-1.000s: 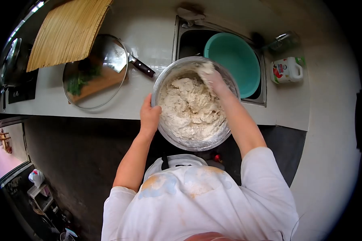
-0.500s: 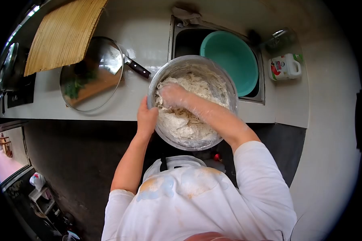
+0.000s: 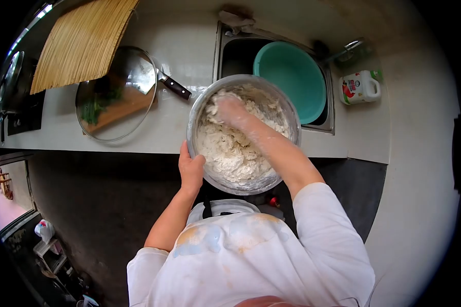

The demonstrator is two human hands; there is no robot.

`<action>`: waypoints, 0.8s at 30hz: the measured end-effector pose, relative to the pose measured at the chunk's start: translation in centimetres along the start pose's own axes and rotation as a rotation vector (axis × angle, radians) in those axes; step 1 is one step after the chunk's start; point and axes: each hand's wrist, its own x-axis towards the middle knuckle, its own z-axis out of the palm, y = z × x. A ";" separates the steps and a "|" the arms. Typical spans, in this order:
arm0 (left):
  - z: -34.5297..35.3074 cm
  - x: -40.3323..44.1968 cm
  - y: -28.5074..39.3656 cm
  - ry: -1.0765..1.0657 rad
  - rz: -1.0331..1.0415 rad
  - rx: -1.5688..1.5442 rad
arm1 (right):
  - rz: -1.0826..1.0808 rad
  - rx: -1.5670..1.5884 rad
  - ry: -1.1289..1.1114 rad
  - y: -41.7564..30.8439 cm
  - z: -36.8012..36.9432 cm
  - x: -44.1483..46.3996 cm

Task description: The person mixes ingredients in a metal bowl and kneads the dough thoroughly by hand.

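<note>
Mid-frame, the bowl is pinched by the left hand; dough is touched by the right hand, fingers too blurred to tell

The bowl is smooth metal, the dough rough and matt, the basin smooth plastic, the lid glossy glass, the shirt matt cloth.

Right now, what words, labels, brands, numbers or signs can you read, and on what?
None readable.
White plastic jug with a handle: label lettering too blurred.
Flat black cooktop panel: pale marks too small.
White plastic bag, lower left: red marks too blurred.
</note>
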 end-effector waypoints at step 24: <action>-0.2 4.3 2.8 -0.155 0.209 0.286 | 0.002 0.282 0.571 7.0 1.5 -2.4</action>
